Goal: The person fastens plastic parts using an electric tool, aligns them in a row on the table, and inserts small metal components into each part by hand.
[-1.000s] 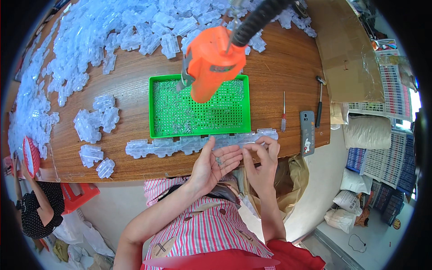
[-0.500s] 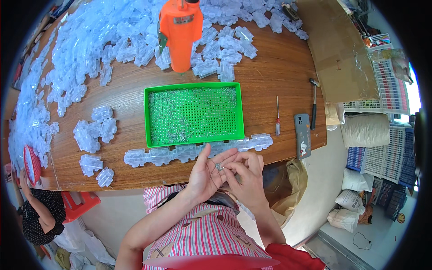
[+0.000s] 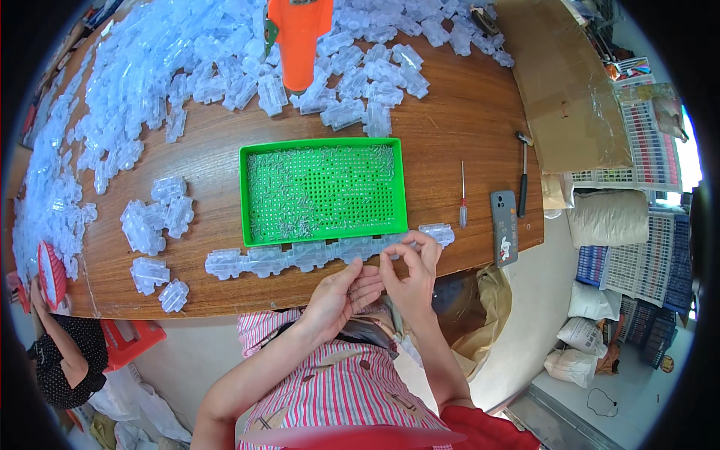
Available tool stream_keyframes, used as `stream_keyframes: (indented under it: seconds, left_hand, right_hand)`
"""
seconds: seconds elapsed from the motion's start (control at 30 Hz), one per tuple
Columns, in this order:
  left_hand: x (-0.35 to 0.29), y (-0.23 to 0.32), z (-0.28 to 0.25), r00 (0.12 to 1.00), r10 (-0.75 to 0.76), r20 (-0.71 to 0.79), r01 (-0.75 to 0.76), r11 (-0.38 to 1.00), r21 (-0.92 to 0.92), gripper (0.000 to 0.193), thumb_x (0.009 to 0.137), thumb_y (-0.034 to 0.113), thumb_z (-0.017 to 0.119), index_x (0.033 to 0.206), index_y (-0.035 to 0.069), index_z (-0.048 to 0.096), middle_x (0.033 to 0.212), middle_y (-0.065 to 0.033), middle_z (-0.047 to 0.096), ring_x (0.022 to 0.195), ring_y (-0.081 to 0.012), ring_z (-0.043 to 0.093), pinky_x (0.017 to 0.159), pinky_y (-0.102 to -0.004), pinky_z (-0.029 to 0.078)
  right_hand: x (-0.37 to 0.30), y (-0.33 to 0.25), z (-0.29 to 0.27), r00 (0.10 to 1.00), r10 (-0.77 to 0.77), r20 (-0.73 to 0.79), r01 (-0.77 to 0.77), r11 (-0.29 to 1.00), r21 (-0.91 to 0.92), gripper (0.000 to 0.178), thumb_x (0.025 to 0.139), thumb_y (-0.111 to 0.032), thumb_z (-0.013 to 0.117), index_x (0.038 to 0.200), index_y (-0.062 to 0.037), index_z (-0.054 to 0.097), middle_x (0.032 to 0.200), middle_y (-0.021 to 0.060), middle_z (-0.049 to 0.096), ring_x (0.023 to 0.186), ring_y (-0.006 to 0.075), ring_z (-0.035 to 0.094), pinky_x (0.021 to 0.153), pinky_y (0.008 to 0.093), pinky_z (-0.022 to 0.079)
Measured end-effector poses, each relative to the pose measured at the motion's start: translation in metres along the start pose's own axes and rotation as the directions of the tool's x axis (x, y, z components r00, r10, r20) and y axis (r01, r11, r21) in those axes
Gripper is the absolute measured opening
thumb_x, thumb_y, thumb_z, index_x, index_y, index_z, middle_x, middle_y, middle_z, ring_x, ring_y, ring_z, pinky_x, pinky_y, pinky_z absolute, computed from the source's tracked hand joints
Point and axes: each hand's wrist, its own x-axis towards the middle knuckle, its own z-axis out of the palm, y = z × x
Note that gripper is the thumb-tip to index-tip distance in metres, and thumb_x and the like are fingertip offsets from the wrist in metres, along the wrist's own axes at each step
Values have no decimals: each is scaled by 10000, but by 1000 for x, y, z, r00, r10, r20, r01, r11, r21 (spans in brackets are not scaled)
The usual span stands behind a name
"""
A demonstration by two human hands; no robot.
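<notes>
My left hand (image 3: 332, 301) is cupped below the row, its fingers curled around small silver screws that the earlier frame shows in the palm; now they are mostly hidden. My right hand (image 3: 412, 279) pinches thumb and forefinger together over the right part of a row of clear plastic pieces (image 3: 264, 261). Whatever is in that pinch is too small to make out. Just behind the row stands a green perforated tray (image 3: 244, 187) with many small screws (image 3: 294, 226) scattered inside. Above the table hangs an orange power screwdriver (image 3: 298, 45).
A large heap of clear plastic pieces (image 3: 172, 60) covers the far left, with smaller clusters (image 3: 146, 225) nearer. On the right lie a screwdriver (image 3: 463, 210), a hammer (image 3: 523, 176) and a phone (image 3: 504, 225). A cardboard sheet (image 3: 570, 97) stands beyond. Another person's arm (image 3: 56, 330) shows at left.
My right hand has left the left palm and moved up to the row. The left hand has curled and tilted. The hanging orange screwdriver has shifted up toward the far side.
</notes>
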Motion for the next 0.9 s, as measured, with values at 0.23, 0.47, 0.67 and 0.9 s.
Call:
stream_keyframes:
  seconds: [0.23, 0.47, 0.67, 0.9]
  left_hand:
    - [8, 0, -5, 999, 33, -12, -34, 999, -42, 489, 972, 424, 452, 1117, -29, 564, 1014, -104, 635, 949, -162, 626, 853, -276, 525]
    - [5, 1, -2, 999, 27, 22, -26, 998, -51, 529, 981, 440, 412, 1168, -39, 537, 1097, -144, 616, 1026, -202, 608, 914, -318, 502]
    - [-4, 10, 5, 983, -20, 181, 46, 989, -140, 754, 960, 593, 240, 1270, -56, 467, 1180, -149, 586, 1109, -210, 567, 985, -333, 447]
    - [-2, 9, 7, 953, 15, 301, 38, 985, -169, 827, 941, 636, 189, 1323, -60, 421, 1268, -180, 540, 1161, -219, 543, 1007, -355, 428]
  right_hand:
    - [7, 4, 7, 995, -90, 51, 94, 993, -78, 184, 693, -73, 727, 851, -97, 636, 1033, 87, 493, 917, 270, 448, 831, 398, 344]
    - [10, -3, -4, 993, -36, 116, 42, 998, -49, 189, 718, -83, 727, 894, -99, 661, 1035, 83, 497, 928, 258, 452, 818, 384, 359]
    - [3, -19, -26, 998, -17, 53, 17, 1000, -2, 170, 724, -69, 724, 881, -106, 672, 985, 69, 501, 860, 237, 450, 779, 353, 375]
    - [-13, -33, -28, 981, -64, 182, 66, 998, -5, 177, 715, -114, 732, 878, -140, 667, 968, 31, 503, 851, 212, 453, 792, 366, 337]
